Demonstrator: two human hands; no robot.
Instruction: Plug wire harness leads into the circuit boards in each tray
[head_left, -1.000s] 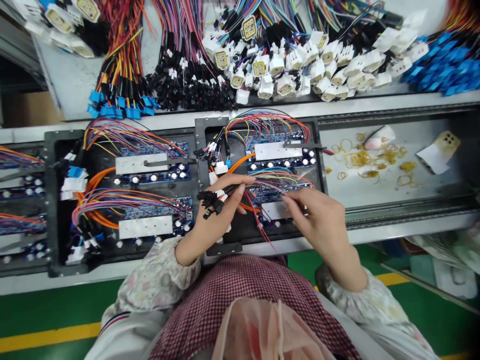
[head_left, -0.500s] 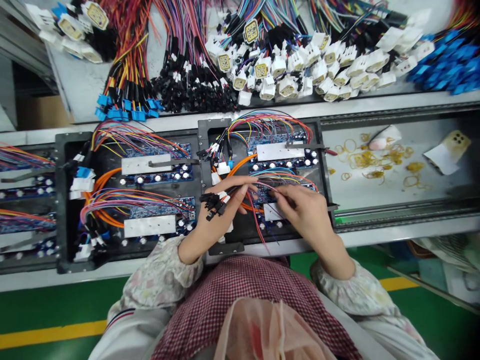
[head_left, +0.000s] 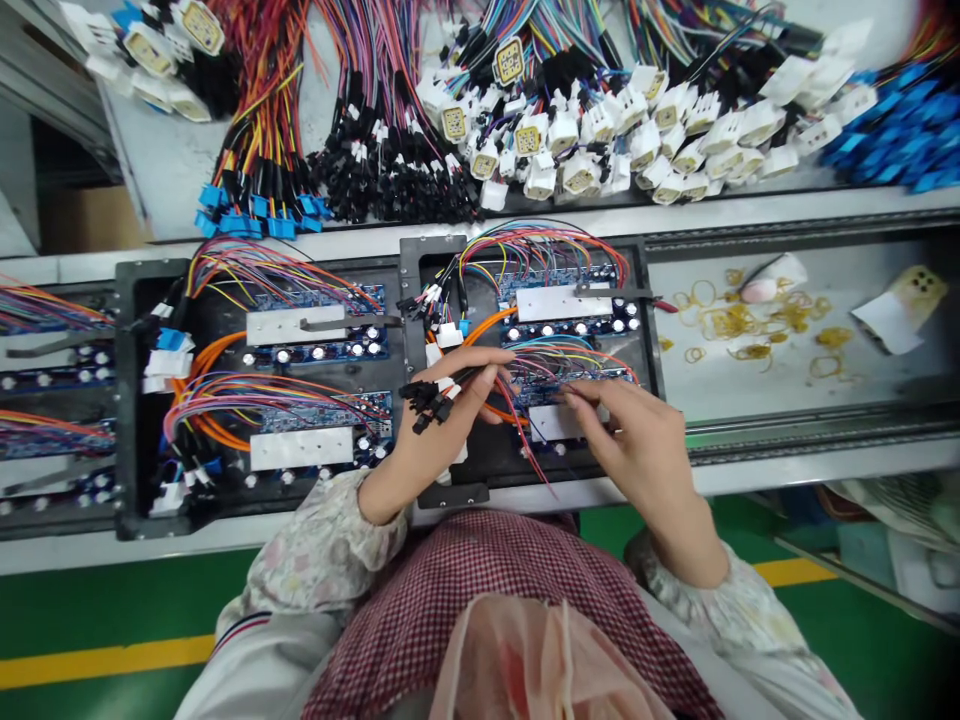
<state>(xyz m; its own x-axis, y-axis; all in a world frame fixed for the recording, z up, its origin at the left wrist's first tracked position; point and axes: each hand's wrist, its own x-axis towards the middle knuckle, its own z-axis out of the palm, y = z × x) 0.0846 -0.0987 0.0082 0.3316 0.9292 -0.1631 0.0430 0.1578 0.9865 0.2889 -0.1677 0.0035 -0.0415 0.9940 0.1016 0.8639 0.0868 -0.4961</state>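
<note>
My left hand [head_left: 439, 425] is closed round a wire harness, whose black connectors [head_left: 429, 402] stick out over the back of the hand. Loose red and purple wire ends [head_left: 531, 447] from this bundle hang down across the lower right circuit board [head_left: 551, 424]. Thumb and forefinger of my right hand [head_left: 634, 430] pinch what looks like a thin wire at the upper edge of that board; its tip is hidden by the fingers. Behind both hands lies the upper right circuit board [head_left: 562, 302], with wires arching over it.
A black tray [head_left: 124, 400] on the left holds two wired boards. Heaps of white connectors [head_left: 577, 175], black connectors [head_left: 390, 175] and blue connectors [head_left: 892, 130] lie on the shelf behind. Yellow rubber bands [head_left: 731, 320] are scattered on the metal surface to the right.
My right hand has shifted right and slightly down along the lower board. The hanging wire ends have swung a little to the right. My left hand keeps its hold.
</note>
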